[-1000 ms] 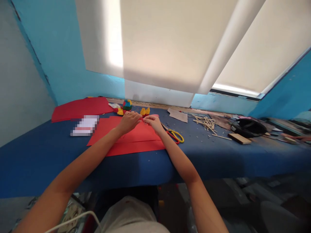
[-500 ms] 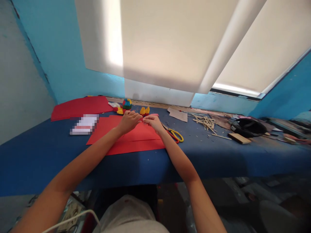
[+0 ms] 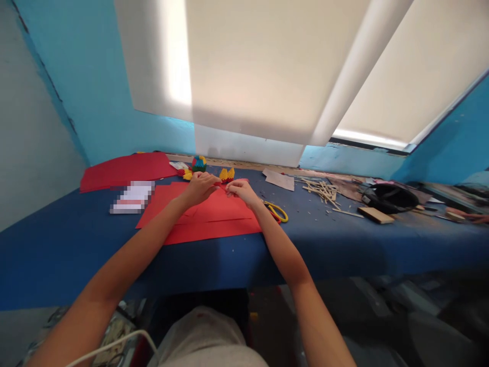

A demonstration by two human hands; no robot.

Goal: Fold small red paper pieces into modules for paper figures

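My left hand (image 3: 201, 186) is closed over the red paper sheets (image 3: 214, 228), its fingers pinching a small red paper piece (image 3: 219, 184). Just to its right, my right hand (image 3: 241, 191) is also closed, thumb and fingertips pressed together at the other side of that piece. Much of the piece is hidden by the fingers. Scissors (image 3: 280, 212) with yellow and red handles lie beside my right forearm, their blades covered by it. Behind the hands stand yellow-and-red folded pieces (image 3: 226, 175), and a multicoloured ball-like object (image 3: 199, 163) sits farther back.
A red paper stack (image 3: 126, 171) and a blurred-out white item (image 3: 133, 198) lie at left on the blue table (image 3: 229, 260). To the right are thin wooden sticks (image 3: 321, 191), a brown paper piece (image 3: 278, 179), a wooden block (image 3: 376, 215) and a black round object (image 3: 389, 198).
My hands have drawn slightly apart, the left one shifting a little to the left. The objects on the table stay where they were.
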